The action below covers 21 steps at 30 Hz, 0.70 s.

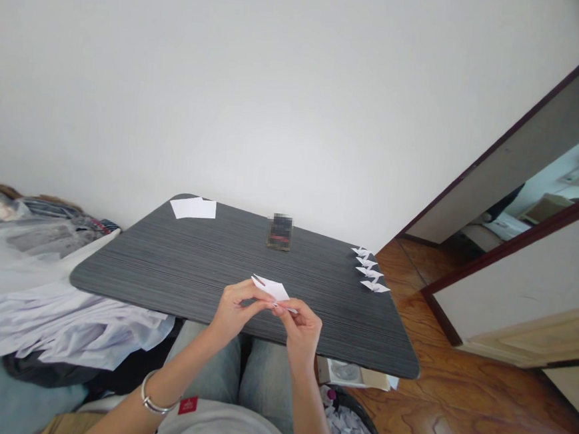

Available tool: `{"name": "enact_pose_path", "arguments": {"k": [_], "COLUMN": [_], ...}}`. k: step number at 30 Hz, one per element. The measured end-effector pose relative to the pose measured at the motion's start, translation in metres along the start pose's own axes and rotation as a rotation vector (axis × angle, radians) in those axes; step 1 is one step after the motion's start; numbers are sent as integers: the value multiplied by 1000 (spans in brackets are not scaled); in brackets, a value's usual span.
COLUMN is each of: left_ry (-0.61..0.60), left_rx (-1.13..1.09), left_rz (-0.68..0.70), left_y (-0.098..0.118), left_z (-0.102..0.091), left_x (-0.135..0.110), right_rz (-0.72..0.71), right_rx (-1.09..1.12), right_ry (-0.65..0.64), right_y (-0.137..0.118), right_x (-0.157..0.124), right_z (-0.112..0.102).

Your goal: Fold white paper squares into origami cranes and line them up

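Both hands pinch a small piece of folded white paper above the near middle of the dark table. My left hand grips its left side and lower edge, while my right hand holds the lower right corner, the fingertips of both nearly meeting. Part of the paper is hidden behind the fingers. Along the table's right edge stand several folded paper cranes in a row. White paper sheets lie at the back left corner.
The dark wood-grain table stands against a white wall. A blurred dark object is at its back middle. Clothes are heaped at the left. Below right are a box and a black bin full of folded white paper.
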<state>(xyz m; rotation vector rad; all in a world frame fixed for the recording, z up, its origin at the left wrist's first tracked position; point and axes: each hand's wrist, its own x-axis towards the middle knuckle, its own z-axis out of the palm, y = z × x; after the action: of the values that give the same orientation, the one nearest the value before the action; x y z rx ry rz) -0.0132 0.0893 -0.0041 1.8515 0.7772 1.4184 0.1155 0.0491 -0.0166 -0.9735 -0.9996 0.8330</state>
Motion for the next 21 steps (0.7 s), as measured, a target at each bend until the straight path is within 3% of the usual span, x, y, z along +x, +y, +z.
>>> {"name": "enact_pose_path", "arguments": {"k": [6, 21], "left_ry": [-166, -161], "left_rx": [-19, -43], "left_rz": [22, -76], "left_y": [-8, -30], "left_z": [-11, -7], "left_x": [3, 4], "right_rz": [22, 91], "right_rx": [44, 39], "right_ry": [-27, -13], "right_y": [2, 16], "right_x": [-2, 4], "right_z": [0, -6]}}
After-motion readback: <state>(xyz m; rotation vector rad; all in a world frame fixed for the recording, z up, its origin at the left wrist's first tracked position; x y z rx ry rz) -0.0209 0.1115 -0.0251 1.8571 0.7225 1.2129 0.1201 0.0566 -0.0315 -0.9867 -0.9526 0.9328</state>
